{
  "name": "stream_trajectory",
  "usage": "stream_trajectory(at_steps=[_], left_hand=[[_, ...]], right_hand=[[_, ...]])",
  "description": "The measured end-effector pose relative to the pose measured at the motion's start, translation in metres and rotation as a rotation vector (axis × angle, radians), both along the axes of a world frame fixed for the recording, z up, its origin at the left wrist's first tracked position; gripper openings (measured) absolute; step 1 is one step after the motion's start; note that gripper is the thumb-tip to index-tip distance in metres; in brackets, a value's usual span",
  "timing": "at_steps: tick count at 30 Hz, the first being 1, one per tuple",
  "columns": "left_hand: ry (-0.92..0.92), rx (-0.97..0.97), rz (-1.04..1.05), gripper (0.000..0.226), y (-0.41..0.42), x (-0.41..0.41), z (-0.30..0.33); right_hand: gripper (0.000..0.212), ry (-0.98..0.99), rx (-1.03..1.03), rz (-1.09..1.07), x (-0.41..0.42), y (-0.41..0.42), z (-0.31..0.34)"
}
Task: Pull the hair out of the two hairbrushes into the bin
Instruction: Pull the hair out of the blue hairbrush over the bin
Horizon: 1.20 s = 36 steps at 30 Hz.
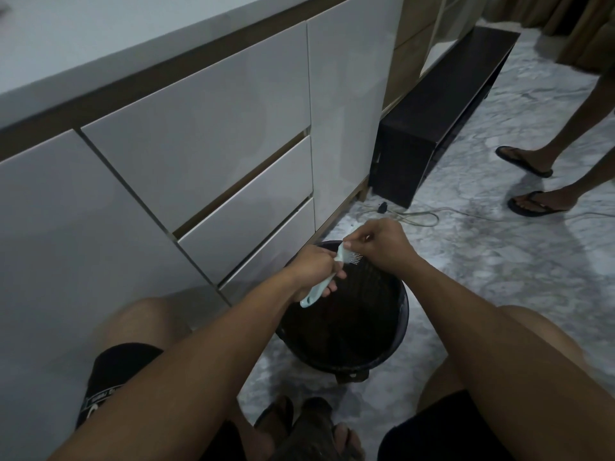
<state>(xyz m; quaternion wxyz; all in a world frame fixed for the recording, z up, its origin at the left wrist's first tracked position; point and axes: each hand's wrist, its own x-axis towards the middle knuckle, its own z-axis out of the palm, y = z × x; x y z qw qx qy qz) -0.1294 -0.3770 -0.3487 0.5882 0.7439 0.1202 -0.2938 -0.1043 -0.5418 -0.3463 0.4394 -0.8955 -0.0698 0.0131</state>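
I hold a pale blue hairbrush (317, 287) over a black woven bin (396, 347) on the floor. My left hand (314, 271) grips the brush by its handle, whose end sticks out below my fingers. My right hand (376, 244) covers the brush head, fingers pinched at the bristles, some of which show just under it. Whether hair is between those fingers is too small to tell. Only one hairbrush is in view.
White cabinet drawers (233, 181) stand close on the left. A dark low bench (432, 128) runs along the wall beyond. A cable (412, 217) lies on the marble floor behind the bin. Another person's feet in sandals (532, 181) stand at the right. My knees flank the bin.
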Motion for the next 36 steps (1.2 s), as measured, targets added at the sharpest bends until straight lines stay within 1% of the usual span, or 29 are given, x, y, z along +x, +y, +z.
stream_trajectory(at_steps=[4, 8, 10, 12, 15, 17, 19, 23, 24, 27, 29, 30, 31, 34, 36], left_hand=[[0.01, -0.004, -0.011, 0.03, 0.002, -0.001, 0.002], [0.017, 0.004, 0.016, 0.033, 0.007, -0.002, -0.001], [0.026, -0.01, 0.016, 0.034, 0.011, -0.003, 0.0], [0.037, -0.043, 0.009, 0.032, 0.012, -0.004, 0.002], [0.069, -0.092, 0.014, 0.025, 0.011, -0.005, 0.006], [0.085, -0.113, 0.023, 0.022, 0.012, -0.005, 0.008], [0.083, -0.104, 0.016, 0.02, 0.014, -0.006, 0.01], [0.043, -0.092, -0.001, 0.021, 0.015, -0.006, 0.01], [0.04, -0.095, 0.003, 0.019, 0.016, -0.006, 0.009], [0.039, -0.079, 0.006, 0.016, 0.016, -0.006, 0.007], [0.035, -0.075, 0.024, 0.012, 0.015, -0.006, 0.008], [0.03, -0.069, 0.032, 0.011, 0.016, -0.006, 0.01], [0.024, -0.053, 0.034, 0.014, 0.016, -0.005, 0.011], [-0.003, -0.005, 0.007, 0.031, 0.016, -0.003, 0.017], [-0.021, 0.008, -0.002, 0.036, 0.016, -0.001, 0.023]], right_hand=[[0.009, 0.0, -0.021, -0.076, 0.002, 0.0, 0.002], [0.009, 0.026, 0.139, -0.303, 0.009, -0.007, -0.001], [0.015, 0.073, 0.136, -0.352, 0.01, -0.011, -0.002], [0.02, 0.119, 0.083, -0.345, 0.008, -0.011, -0.005], [0.027, 0.18, 0.096, -0.293, 0.004, -0.009, -0.008], [0.031, 0.218, 0.144, -0.272, 0.005, -0.009, -0.007], [0.03, 0.258, 0.212, -0.261, 0.006, -0.008, -0.006], [0.006, 0.132, 0.142, -0.327, 0.007, -0.009, -0.007], [0.008, 0.125, 0.126, -0.361, 0.008, -0.01, -0.008], [0.021, 0.1, 0.093, -0.501, 0.008, -0.013, -0.002], [0.023, 0.119, 0.129, -0.541, 0.007, -0.014, 0.001], [0.023, 0.13, 0.159, -0.541, 0.007, -0.013, 0.001], [0.023, 0.144, 0.174, -0.528, 0.006, -0.012, 0.001], [0.015, 0.207, 0.227, -0.425, 0.002, -0.005, 0.002], [0.038, 0.33, 0.369, -0.339, -0.001, 0.001, 0.01]])
